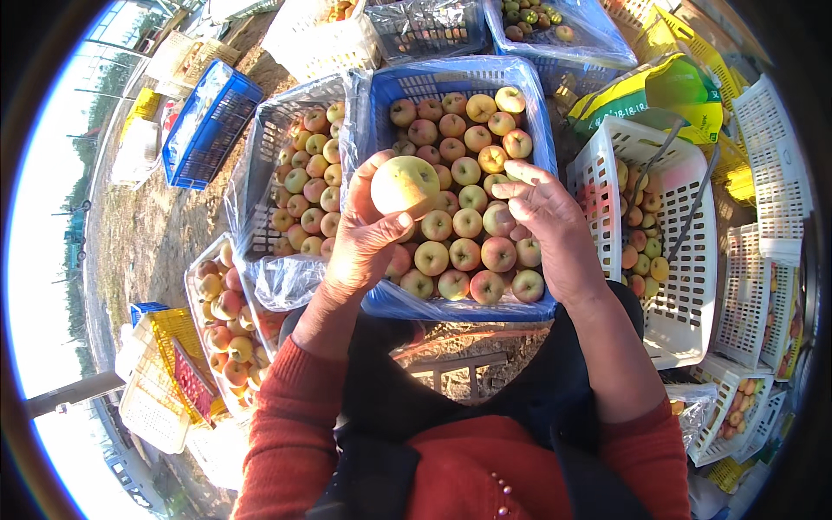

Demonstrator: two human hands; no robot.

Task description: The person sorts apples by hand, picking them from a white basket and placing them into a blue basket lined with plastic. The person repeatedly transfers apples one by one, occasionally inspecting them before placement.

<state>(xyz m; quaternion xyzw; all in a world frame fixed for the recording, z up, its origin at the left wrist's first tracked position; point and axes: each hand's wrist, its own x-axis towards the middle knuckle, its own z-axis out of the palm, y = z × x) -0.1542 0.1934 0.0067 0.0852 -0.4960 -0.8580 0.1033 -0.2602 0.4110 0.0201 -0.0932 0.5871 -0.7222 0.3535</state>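
My left hand (370,231) grips a large pale yellow-green apple (404,185), thumb across its lower side, above a blue plastic crate (455,314) lined with clear film. Apples in red, yellow and green (466,222) lie in rows in that crate. Over the crate's right part is my right hand (549,218), fingers spread and bent, with nothing in its grasp. To the left stands a film-lined crate (260,188) of smaller-looking apples (315,166). A white crate (695,260) with a dark handle holds more apples (643,260) on the right.
A white crate of apples (224,305) sits at the lower left, near a yellow crate (172,325). Farther left is a blue crate (208,123). Beyond the central crate are more crates, one blue (585,45). A yellow-green sack (682,97) and stacked white crates (773,156) stand right.
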